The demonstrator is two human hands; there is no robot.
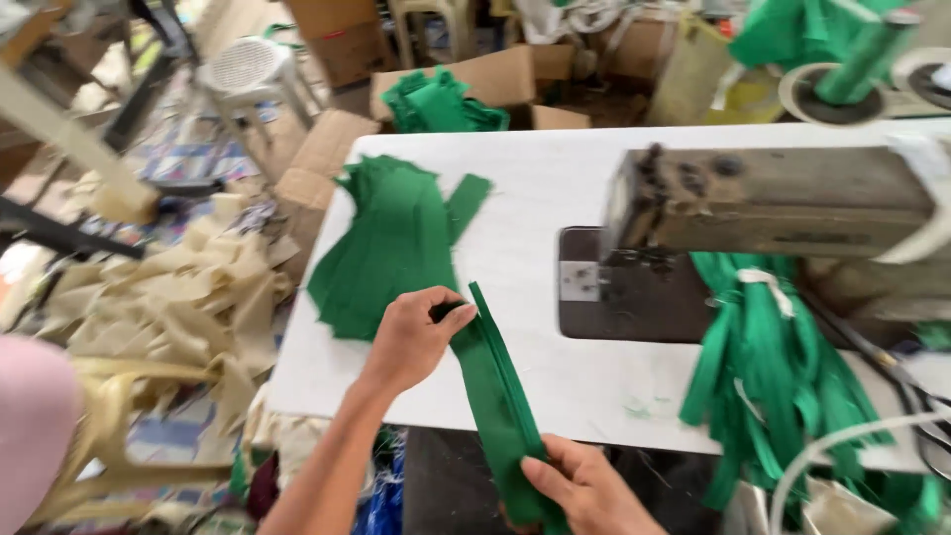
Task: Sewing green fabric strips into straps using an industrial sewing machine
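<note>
A long narrow green fabric strip lies slanted over the front edge of the white sewing table. My left hand pinches its upper end on the tabletop. My right hand grips its lower end below the table edge. Just left of my left hand lies a pile of green fabric pieces. The old sewing machine stands to the right, its needle plate a short way from the strip's top.
A bundle of green strips hangs under the machine head at right. Cream fabric scraps cover the floor at left. Cardboard boxes with more green cloth and a white plastic stool stand behind the table.
</note>
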